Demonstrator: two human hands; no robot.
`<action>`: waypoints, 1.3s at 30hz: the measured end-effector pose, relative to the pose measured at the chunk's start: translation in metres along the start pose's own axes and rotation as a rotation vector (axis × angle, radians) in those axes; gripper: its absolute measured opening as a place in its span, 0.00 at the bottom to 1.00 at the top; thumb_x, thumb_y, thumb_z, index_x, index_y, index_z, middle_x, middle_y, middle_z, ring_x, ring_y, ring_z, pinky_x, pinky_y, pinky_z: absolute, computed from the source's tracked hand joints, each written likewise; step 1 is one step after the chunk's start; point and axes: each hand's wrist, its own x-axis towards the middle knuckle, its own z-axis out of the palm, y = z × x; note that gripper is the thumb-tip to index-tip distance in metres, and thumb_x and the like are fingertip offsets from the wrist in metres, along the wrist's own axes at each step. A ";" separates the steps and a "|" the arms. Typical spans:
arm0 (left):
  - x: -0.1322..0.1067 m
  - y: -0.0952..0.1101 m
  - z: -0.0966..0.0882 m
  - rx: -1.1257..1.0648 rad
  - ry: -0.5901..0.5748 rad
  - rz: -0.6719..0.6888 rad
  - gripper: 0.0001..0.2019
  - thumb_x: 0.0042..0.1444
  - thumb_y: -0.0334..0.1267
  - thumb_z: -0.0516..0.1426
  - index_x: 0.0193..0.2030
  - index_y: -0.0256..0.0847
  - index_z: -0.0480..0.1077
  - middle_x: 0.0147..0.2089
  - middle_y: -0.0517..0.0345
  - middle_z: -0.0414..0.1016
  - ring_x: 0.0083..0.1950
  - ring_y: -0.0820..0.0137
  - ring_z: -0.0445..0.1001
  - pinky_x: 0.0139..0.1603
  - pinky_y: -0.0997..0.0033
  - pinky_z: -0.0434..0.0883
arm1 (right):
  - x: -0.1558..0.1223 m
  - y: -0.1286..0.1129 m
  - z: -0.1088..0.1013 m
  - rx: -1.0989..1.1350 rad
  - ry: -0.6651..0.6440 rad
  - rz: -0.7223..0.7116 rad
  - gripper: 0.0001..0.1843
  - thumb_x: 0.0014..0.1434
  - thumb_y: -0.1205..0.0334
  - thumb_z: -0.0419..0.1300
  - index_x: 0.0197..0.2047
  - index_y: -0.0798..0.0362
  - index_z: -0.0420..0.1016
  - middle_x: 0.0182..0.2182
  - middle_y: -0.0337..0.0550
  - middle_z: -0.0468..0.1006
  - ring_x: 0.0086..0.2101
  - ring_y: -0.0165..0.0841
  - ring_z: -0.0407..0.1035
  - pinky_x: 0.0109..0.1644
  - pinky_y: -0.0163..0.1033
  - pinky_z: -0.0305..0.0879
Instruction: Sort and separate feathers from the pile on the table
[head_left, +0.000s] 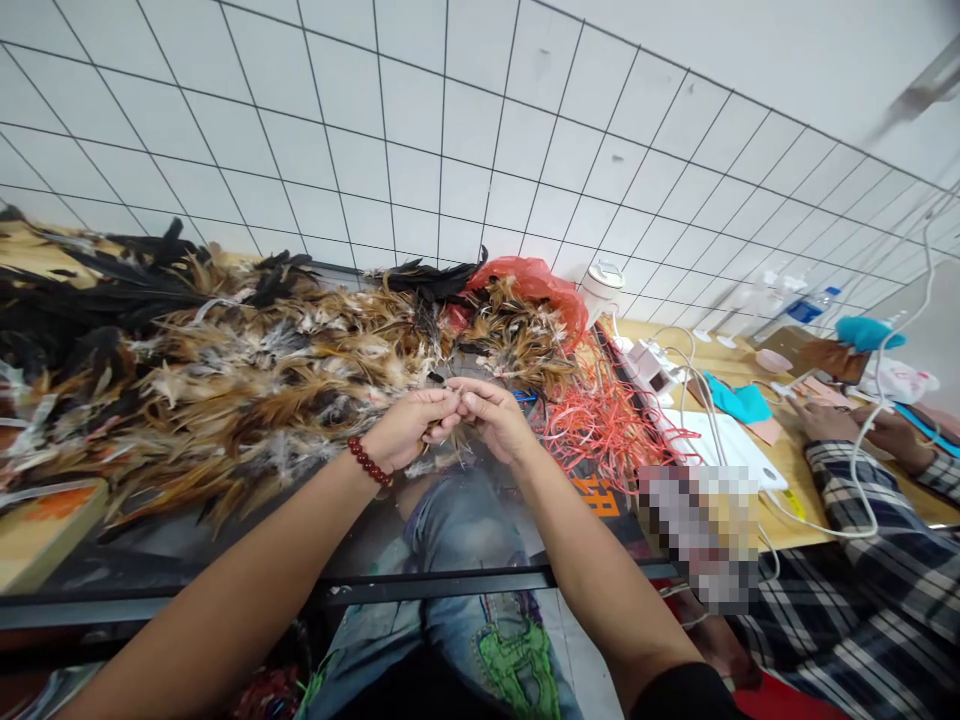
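Observation:
My left hand, with a dark red bead bracelet at its wrist, is closed in a pinch. Thumb and fingertips of my right hand are pressed together too, touching the left fingertips. What lies between them is too small and covered to make out; a small dark tip shows just above the left thumb. Both hands are over the front edge of a wide heap of brown and black feathers. Right of them lies a tangle of thin red-and-white ribbon strips.
A red plastic bag with feathers and a white lidded container stand behind. A wire grid runs along the wall. Rightward are cables, a white board, turquoise pieces and a co-worker's plaid sleeve.

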 end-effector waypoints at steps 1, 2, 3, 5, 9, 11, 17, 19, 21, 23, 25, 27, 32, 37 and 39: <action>0.000 0.000 0.000 -0.003 -0.019 -0.018 0.15 0.44 0.45 0.66 0.26 0.33 0.70 0.18 0.64 0.60 0.17 0.83 0.52 0.18 0.81 0.46 | 0.000 0.000 -0.001 -0.001 0.007 0.000 0.21 0.43 0.50 0.71 0.39 0.51 0.80 0.24 0.35 0.74 0.26 0.26 0.67 0.33 0.33 0.63; 0.000 -0.001 0.000 -0.003 -0.030 -0.031 0.15 0.44 0.44 0.66 0.26 0.33 0.71 0.18 0.64 0.60 0.17 0.83 0.52 0.18 0.81 0.46 | 0.000 0.001 -0.001 -0.003 0.025 -0.007 0.19 0.43 0.50 0.72 0.36 0.52 0.80 0.23 0.35 0.74 0.25 0.25 0.66 0.32 0.32 0.63; 0.000 -0.002 0.000 -0.002 -0.032 -0.039 0.14 0.44 0.43 0.66 0.27 0.33 0.72 0.17 0.64 0.60 0.17 0.83 0.51 0.18 0.81 0.46 | 0.001 0.001 -0.001 -0.006 0.050 -0.017 0.18 0.42 0.50 0.72 0.33 0.52 0.79 0.22 0.34 0.74 0.24 0.25 0.65 0.31 0.32 0.62; 0.000 -0.003 0.000 0.004 -0.024 -0.042 0.13 0.44 0.43 0.66 0.27 0.33 0.72 0.18 0.64 0.60 0.17 0.83 0.51 0.18 0.81 0.46 | 0.002 0.003 -0.002 -0.009 0.107 -0.030 0.17 0.41 0.50 0.72 0.28 0.53 0.77 0.20 0.34 0.72 0.22 0.24 0.63 0.29 0.31 0.59; 0.001 -0.006 0.001 0.054 -0.029 -0.024 0.14 0.45 0.44 0.65 0.30 0.33 0.73 0.20 0.63 0.61 0.18 0.83 0.52 0.18 0.81 0.46 | 0.004 0.006 -0.002 -0.035 0.175 -0.069 0.17 0.40 0.51 0.72 0.24 0.53 0.72 0.16 0.31 0.68 0.20 0.24 0.60 0.27 0.31 0.57; 0.001 -0.007 0.001 0.087 -0.023 -0.009 0.14 0.45 0.44 0.65 0.29 0.33 0.73 0.20 0.63 0.61 0.18 0.83 0.52 0.19 0.81 0.46 | 0.004 0.006 -0.001 -0.068 0.179 -0.098 0.17 0.41 0.51 0.71 0.23 0.53 0.71 0.16 0.32 0.68 0.20 0.24 0.60 0.28 0.31 0.57; 0.002 -0.014 0.004 0.065 0.013 0.034 0.15 0.47 0.46 0.63 0.28 0.34 0.71 0.20 0.64 0.61 0.18 0.82 0.53 0.19 0.80 0.46 | 0.003 0.008 -0.001 -0.057 0.205 -0.122 0.15 0.43 0.54 0.70 0.23 0.53 0.71 0.16 0.32 0.68 0.20 0.25 0.61 0.27 0.32 0.57; 0.002 -0.016 0.007 0.039 0.027 0.053 0.15 0.47 0.46 0.63 0.28 0.34 0.71 0.20 0.64 0.61 0.18 0.82 0.53 0.19 0.80 0.46 | 0.004 0.010 -0.002 -0.057 0.218 -0.119 0.15 0.42 0.54 0.70 0.23 0.54 0.72 0.16 0.32 0.67 0.20 0.25 0.60 0.28 0.32 0.56; 0.003 -0.018 0.010 0.026 0.046 0.076 0.14 0.47 0.46 0.63 0.27 0.34 0.71 0.19 0.64 0.61 0.18 0.82 0.52 0.19 0.80 0.45 | 0.005 0.011 -0.002 -0.067 0.232 -0.117 0.15 0.41 0.53 0.70 0.23 0.54 0.72 0.16 0.32 0.66 0.20 0.25 0.59 0.28 0.32 0.56; 0.003 -0.020 0.012 0.019 0.062 0.099 0.15 0.47 0.46 0.63 0.26 0.34 0.70 0.19 0.64 0.60 0.18 0.82 0.52 0.19 0.80 0.45 | 0.006 0.013 -0.002 -0.077 0.246 -0.114 0.16 0.41 0.52 0.70 0.24 0.53 0.71 0.16 0.32 0.65 0.20 0.25 0.58 0.27 0.32 0.56; 0.004 -0.022 0.014 0.011 0.078 0.122 0.15 0.47 0.46 0.63 0.25 0.34 0.70 0.19 0.64 0.60 0.18 0.82 0.52 0.19 0.79 0.45 | 0.005 0.014 -0.001 -0.081 0.256 -0.117 0.16 0.42 0.51 0.69 0.24 0.53 0.70 0.16 0.32 0.65 0.20 0.25 0.58 0.27 0.33 0.56; 0.004 -0.025 0.015 0.011 0.091 0.150 0.15 0.47 0.46 0.64 0.25 0.35 0.71 0.19 0.64 0.60 0.18 0.82 0.51 0.19 0.79 0.45 | 0.004 0.015 0.000 -0.079 0.257 -0.127 0.16 0.42 0.51 0.69 0.24 0.52 0.70 0.17 0.32 0.65 0.21 0.26 0.58 0.27 0.33 0.56; 0.006 -0.014 0.013 -0.016 0.150 0.207 0.15 0.47 0.46 0.64 0.24 0.35 0.70 0.18 0.64 0.60 0.18 0.81 0.53 0.18 0.80 0.48 | 0.010 0.006 -0.003 -0.207 0.249 -0.176 0.16 0.48 0.48 0.66 0.30 0.52 0.75 0.21 0.33 0.69 0.22 0.25 0.59 0.28 0.33 0.56; 0.006 0.041 -0.016 -0.251 0.296 0.410 0.10 0.52 0.38 0.62 0.27 0.36 0.68 0.21 0.65 0.60 0.18 0.82 0.53 0.17 0.81 0.48 | 0.046 -0.003 -0.005 -0.592 0.253 -0.183 0.10 0.49 0.56 0.65 0.32 0.53 0.77 0.24 0.34 0.72 0.24 0.26 0.61 0.30 0.33 0.58; 0.002 0.059 -0.032 -0.310 0.347 0.474 0.08 0.55 0.35 0.60 0.27 0.36 0.67 0.21 0.65 0.59 0.18 0.82 0.53 0.17 0.82 0.49 | 0.061 0.003 0.002 -0.837 0.188 -0.175 0.04 0.50 0.62 0.63 0.27 0.53 0.76 0.25 0.36 0.75 0.27 0.28 0.64 0.34 0.34 0.60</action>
